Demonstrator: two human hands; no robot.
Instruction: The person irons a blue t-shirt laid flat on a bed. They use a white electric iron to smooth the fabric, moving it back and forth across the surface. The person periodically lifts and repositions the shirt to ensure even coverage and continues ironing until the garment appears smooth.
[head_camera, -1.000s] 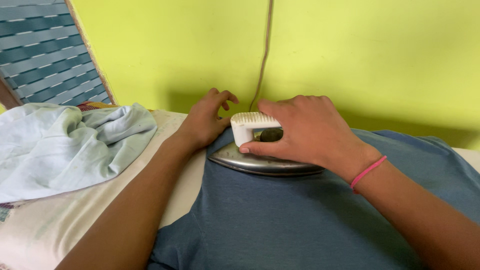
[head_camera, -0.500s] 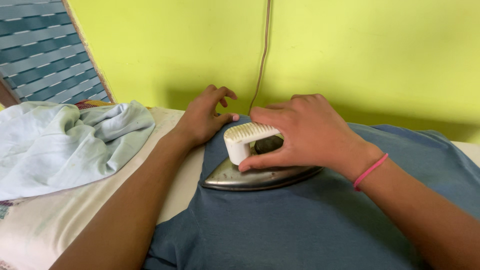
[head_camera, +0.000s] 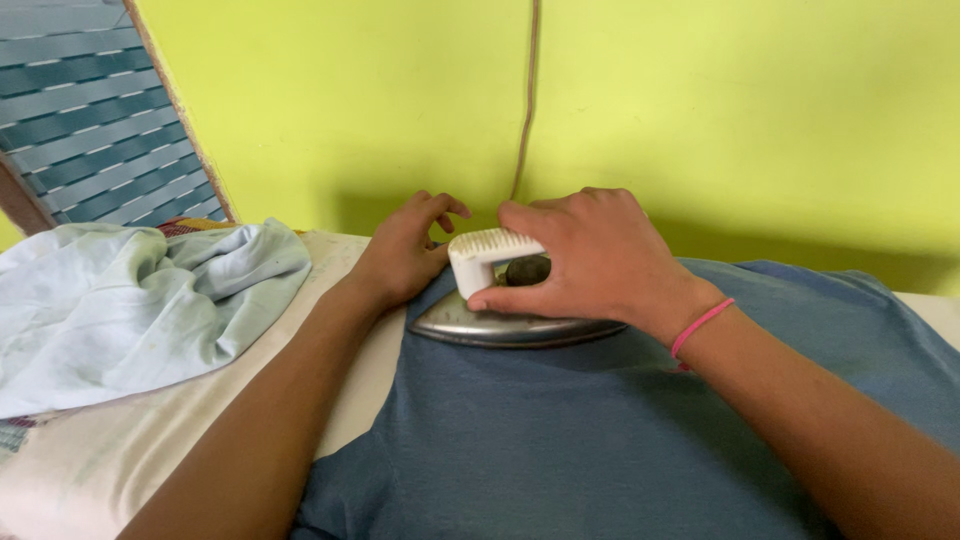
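Under the right hand (head_camera: 590, 255), iron (head_camera: 505, 322) on shirt (head_camera: 600, 440)

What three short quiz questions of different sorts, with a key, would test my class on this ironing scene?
1. True or false: the right hand grips the iron by its white handle.
2. The iron rests on: A) the pale crumpled cloth; B) the blue shirt; C) the bare board cover.
3. Which wrist wears a pink band?

Key: 1 true; 2 B; 3 the right. The left hand presses the shirt's edge beside the iron.
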